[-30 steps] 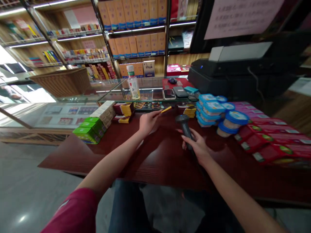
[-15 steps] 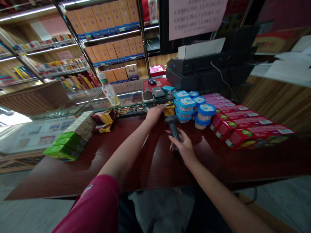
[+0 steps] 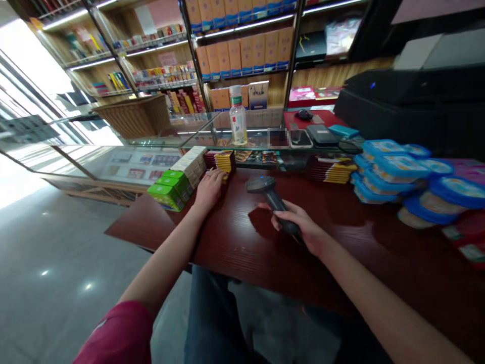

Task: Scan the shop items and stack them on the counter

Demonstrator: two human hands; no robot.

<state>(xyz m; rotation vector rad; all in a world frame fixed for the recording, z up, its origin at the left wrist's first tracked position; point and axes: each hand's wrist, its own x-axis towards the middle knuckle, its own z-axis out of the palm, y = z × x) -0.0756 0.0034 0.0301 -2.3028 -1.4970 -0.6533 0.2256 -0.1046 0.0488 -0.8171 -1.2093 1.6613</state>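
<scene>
My right hand (image 3: 297, 222) is wrapped round the grip of a dark handheld barcode scanner (image 3: 275, 197), its head pointing left above the brown table. At the left, my left hand (image 3: 210, 184) rests with its fingers stretched over the near side of a stack of red-and-yellow flat packets (image 3: 224, 163). The fingertips touch the stack, and whether a packet is between them is hidden. Beside that hand stand green boxes (image 3: 170, 189) and a row of white boxes (image 3: 191, 163). A second stack of red-and-yellow packets (image 3: 331, 169) lies right of the scanner.
Blue-lidded tubs (image 3: 397, 169) are piled at the right, with red boxes (image 3: 468, 237) beyond them. Behind the table is a glass counter bearing a bottle (image 3: 238, 119), a phone (image 3: 301, 138) and a mouse (image 3: 304, 115). A wicker basket (image 3: 132, 116) stands farther left.
My left hand has left the right-hand packet stack and moved to the left-hand one. My view has turned left. The scanner stays in my right hand, its head now turned more to the left.
</scene>
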